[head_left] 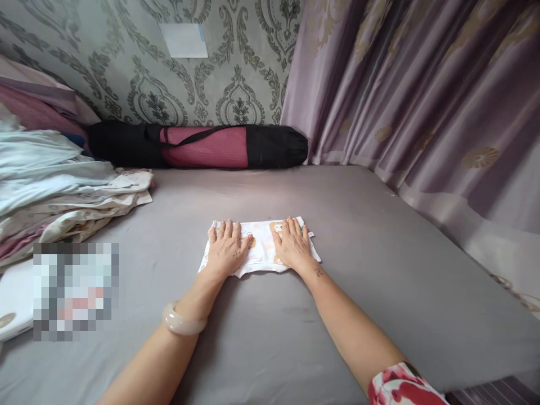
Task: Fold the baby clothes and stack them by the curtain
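Observation:
A small white garment (262, 243) with tan animal prints lies flat on the grey bed sheet (270, 332). Its neckline edge faces me, and a little tag sticks out at its right side. My left hand (228, 247) rests palm down on the garment's left part, fingers spread. On the right part lies my right hand (292, 243), also flat with its fingers stretched out. Both palms touch the cloth, and neither hand grips it. The fabric under the hands is hidden. A pale bangle (183, 320) circles my left wrist.
Piled clothes (54, 185) lie along the left side. A white folded item (17, 298) sits in front of them, beside a blurred-out patch. A black and pink roll bag (202, 147) lies against the patterned wall. Purple curtains (392, 84) hang along the right.

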### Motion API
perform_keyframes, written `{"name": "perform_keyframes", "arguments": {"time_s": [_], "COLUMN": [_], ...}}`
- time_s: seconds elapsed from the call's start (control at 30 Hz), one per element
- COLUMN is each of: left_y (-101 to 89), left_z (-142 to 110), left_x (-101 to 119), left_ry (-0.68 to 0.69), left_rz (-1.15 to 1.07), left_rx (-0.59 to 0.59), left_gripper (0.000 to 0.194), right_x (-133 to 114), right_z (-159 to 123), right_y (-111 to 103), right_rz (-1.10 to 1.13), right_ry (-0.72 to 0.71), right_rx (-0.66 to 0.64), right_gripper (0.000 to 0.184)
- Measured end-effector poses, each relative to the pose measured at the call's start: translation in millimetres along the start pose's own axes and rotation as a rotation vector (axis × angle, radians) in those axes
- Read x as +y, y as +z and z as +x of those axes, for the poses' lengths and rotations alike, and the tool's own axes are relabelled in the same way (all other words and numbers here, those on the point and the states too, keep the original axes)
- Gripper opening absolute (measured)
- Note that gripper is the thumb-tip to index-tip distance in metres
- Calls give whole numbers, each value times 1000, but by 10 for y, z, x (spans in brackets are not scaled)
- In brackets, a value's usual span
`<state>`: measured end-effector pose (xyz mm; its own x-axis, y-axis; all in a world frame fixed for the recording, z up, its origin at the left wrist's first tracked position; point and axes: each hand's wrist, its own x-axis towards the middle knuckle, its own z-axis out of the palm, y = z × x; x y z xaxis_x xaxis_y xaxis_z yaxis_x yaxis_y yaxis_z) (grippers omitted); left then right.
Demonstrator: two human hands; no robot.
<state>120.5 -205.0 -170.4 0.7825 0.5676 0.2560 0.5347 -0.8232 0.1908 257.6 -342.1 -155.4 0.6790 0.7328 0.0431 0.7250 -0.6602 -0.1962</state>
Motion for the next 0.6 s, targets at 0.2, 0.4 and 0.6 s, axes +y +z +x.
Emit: {"name": "perform_keyframes", "arguments": {"time_s": [0.2, 0.4, 0.6], "left_y": [-41, 40, 9], "left_z": [-41, 12, 15], "left_x": [-53, -153, -143], "left_ry": [-113, -190, -198], "left_rz": [-36, -29, -27], "left_rx": [218, 40, -2], "left_gripper": [58, 62, 64], "right_x": [46, 74, 72], "right_z": [-22, -6, 5], "right_y": [-55, -41, -37], "right_rz": [-31, -27, -12], "right_ry": [86, 114, 122], "right_rx": [18, -8, -18], "right_gripper": [68, 69, 70]}}
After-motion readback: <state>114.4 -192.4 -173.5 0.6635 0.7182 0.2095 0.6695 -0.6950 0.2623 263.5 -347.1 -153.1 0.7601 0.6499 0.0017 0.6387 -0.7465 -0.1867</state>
